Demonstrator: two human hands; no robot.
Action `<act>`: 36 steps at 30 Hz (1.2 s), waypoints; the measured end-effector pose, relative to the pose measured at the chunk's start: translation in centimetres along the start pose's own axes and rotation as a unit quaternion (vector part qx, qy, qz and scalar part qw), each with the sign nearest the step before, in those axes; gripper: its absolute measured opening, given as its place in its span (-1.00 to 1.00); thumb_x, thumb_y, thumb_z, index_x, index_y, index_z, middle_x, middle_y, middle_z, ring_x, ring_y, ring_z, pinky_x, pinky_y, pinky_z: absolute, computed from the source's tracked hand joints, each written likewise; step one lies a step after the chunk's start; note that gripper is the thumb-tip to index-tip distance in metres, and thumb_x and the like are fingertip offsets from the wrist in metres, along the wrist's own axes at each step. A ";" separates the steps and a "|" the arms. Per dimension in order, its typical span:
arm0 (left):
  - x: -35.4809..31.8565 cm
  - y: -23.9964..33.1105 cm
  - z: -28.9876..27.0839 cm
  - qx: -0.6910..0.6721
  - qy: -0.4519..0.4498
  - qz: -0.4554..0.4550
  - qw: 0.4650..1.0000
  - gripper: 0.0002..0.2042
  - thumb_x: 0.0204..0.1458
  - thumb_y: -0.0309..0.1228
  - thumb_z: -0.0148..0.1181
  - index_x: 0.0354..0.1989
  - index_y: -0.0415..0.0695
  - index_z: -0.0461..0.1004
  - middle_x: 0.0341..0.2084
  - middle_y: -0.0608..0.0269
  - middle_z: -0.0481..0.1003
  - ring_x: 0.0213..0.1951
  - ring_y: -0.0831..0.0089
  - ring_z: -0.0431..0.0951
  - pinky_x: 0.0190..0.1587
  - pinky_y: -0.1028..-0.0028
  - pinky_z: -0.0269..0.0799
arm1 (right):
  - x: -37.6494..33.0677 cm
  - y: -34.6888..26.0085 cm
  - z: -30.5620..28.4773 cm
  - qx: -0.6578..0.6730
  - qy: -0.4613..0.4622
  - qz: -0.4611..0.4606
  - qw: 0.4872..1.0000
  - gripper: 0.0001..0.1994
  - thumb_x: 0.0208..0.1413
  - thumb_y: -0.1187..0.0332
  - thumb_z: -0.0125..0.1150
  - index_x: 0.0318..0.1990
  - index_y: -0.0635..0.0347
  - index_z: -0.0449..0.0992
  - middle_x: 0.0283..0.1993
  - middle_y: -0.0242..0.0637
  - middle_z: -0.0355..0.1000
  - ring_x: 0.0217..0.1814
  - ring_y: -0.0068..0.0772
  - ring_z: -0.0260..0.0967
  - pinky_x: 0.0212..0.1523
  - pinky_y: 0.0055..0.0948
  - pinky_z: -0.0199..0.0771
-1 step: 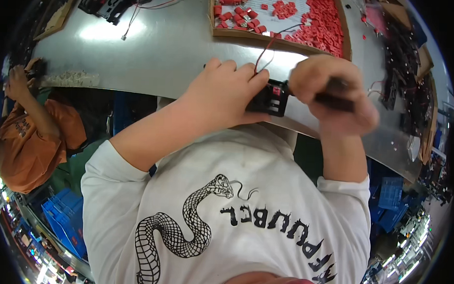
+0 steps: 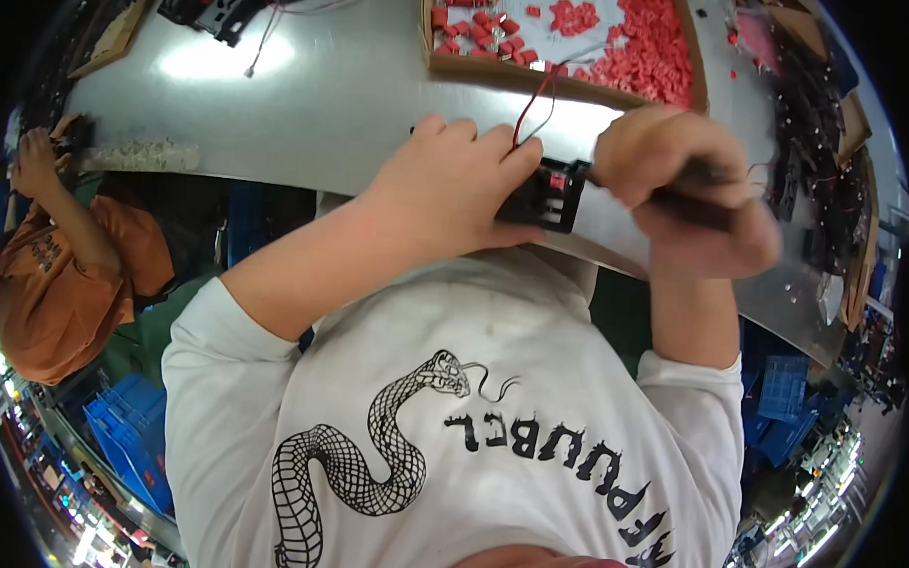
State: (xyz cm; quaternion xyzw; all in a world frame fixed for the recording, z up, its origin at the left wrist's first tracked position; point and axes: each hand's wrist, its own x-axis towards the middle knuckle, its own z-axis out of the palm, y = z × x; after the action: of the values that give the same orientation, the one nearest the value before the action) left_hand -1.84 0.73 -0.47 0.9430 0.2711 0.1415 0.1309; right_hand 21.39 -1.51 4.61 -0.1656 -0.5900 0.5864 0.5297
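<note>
Head view (only one): left hand (image 2: 443, 183) is pinching a black housing (image 2: 549, 213), index finger along the upper side, thumb along the lower side nearest the body. Housing is sitting at the near edge of the table (image 2: 310, 119), right in front of the shirt; can't tell if it's touching the metal or being held just above. A red bit is showing in its open frame. A red wire (image 2: 521, 116) is rising by the index finger and arching toward the cardboard tray (image 2: 472, 68) of small red parts (image 2: 648, 55).

Right hand (image 2: 647, 171) is curling around a dark tool (image 2: 702, 208), closing on it. It's blurring, so kind of tool is unclear; its end is pointing at the housing's right side, contact not readable.

Handling, my guess: housing is looking light and stiff, likely smooth plastic, so prone to skidding under side load. Thin frame ribs are probably the fragile bit, wire exit too. Best hold: solid outer walls, upper and lower, as the left grip is doing. Avoid lifting by the wire; it's looking thin and floppy.
</note>
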 end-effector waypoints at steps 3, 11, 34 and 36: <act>0.5 -0.9 -0.3 0.033 0.012 -0.001 0.999 -0.32 -0.09 0.15 0.40 0.08 -0.10 0.47 -0.24 0.23 0.54 -0.29 0.24 0.56 -0.18 0.25 0.37 | 1.5 -1.8 -0.6 -0.013 -0.023 -0.078 0.997 -0.32 0.13 -0.31 -0.12 -0.12 0.25 0.45 -0.31 -0.19 0.40 -0.38 -0.32 0.23 -0.32 -0.31 0.24; 0.0 0.0 0.2 0.036 0.026 -0.007 0.999 -0.30 -0.07 0.19 0.36 0.11 -0.10 0.46 -0.25 0.24 0.53 -0.31 0.26 0.55 -0.19 0.28 0.36 | -2.7 1.6 0.6 0.037 0.152 -0.097 0.983 -0.16 0.10 -0.32 -0.08 0.14 0.44 0.37 -0.16 0.03 0.41 -0.17 -0.19 0.32 -0.08 -0.24 0.32; 1.5 -2.2 -1.3 -0.009 -0.066 0.093 0.993 -0.32 -0.14 0.16 0.42 0.09 -0.02 0.48 -0.23 0.28 0.54 -0.21 0.28 0.57 -0.08 0.26 0.35 | 0.1 0.4 0.9 -0.010 -0.035 0.104 0.994 -0.18 0.07 -0.30 0.13 -0.05 0.55 0.47 -0.30 -0.09 0.44 -0.32 -0.31 0.36 -0.29 -0.37 0.37; 0.9 -0.8 -0.4 -0.024 -0.037 0.045 0.998 -0.31 -0.12 0.15 0.41 0.10 -0.06 0.47 -0.21 0.24 0.53 -0.18 0.25 0.56 -0.06 0.25 0.36 | -2.3 1.2 0.8 -0.003 0.024 -0.052 0.998 -0.02 0.03 -0.34 0.23 0.18 0.61 0.31 -0.05 0.00 0.42 -0.13 -0.31 0.36 -0.16 -0.40 0.34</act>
State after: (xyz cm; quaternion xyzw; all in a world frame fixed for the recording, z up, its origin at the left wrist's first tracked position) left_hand -1.62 1.95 -0.22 0.9556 0.2197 0.1183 0.1568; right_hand 21.14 -3.49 2.77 -0.1504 -0.5864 0.5521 0.5734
